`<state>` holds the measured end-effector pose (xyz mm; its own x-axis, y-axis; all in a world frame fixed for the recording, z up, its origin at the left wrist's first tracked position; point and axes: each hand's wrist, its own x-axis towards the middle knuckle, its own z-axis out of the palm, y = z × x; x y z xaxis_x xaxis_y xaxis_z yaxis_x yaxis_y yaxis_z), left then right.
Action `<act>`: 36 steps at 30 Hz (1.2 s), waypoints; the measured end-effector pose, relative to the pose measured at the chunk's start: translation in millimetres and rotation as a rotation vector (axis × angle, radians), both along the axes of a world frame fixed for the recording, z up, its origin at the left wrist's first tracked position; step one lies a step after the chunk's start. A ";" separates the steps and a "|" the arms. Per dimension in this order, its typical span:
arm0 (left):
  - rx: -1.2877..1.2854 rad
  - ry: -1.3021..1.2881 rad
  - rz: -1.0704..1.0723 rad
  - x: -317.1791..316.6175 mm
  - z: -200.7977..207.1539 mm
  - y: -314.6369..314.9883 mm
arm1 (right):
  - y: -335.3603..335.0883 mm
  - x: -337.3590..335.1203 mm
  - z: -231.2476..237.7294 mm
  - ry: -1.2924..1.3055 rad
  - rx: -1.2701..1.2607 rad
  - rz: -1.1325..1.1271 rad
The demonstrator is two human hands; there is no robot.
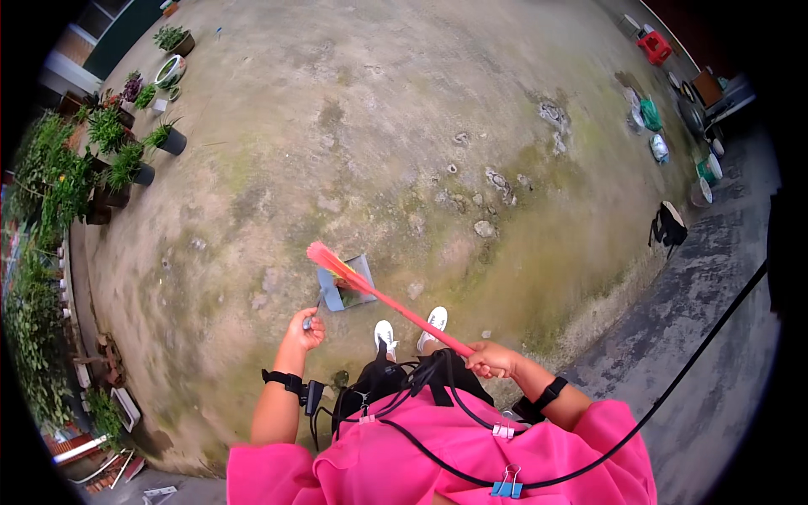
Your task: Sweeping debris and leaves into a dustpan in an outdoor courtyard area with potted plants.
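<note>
My right hand (491, 359) grips the pink handle of a broom (396, 305), whose pink and orange bristles (330, 260) rest at a grey dustpan (347, 284) on the concrete ground ahead of my white shoes (410, 328). My left hand (305, 327) is closed around the dustpan's thin upright handle, just left of the pan. Both forearms wear black wrist straps, and I am dressed in a pink top with cables clipped across it.
Potted plants (126, 160) line the left side of the mossy concrete yard. At the far right stand a red crate (655, 47), buckets, bags and a black bag (670, 225) beside a darker paved strip (715, 337). Small stones (484, 227) lie ahead.
</note>
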<state>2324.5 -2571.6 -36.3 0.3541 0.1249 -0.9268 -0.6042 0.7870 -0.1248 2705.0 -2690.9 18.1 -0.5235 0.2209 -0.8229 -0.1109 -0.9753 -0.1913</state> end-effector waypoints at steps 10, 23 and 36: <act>0.032 -0.018 0.199 -68.2 48.4 -101.1 | 62.8 29.3 -42.1 -0.609 0.458 0.373; -0.060 -0.106 0.410 -46.2 -5.3 -83.1 | 4.0 -26.8 -23.1 -0.390 0.284 0.437; -0.009 -0.176 0.399 -36.2 -13.4 -73.4 | 65.0 -47.0 -9.4 -0.624 0.586 0.726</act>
<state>2288.3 -2645.0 -49.7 0.4328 0.2759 -0.8582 -0.8297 0.4942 -0.2595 2658.0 -2625.9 8.6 -0.2182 0.4697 -0.8554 0.7225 -0.5115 -0.4652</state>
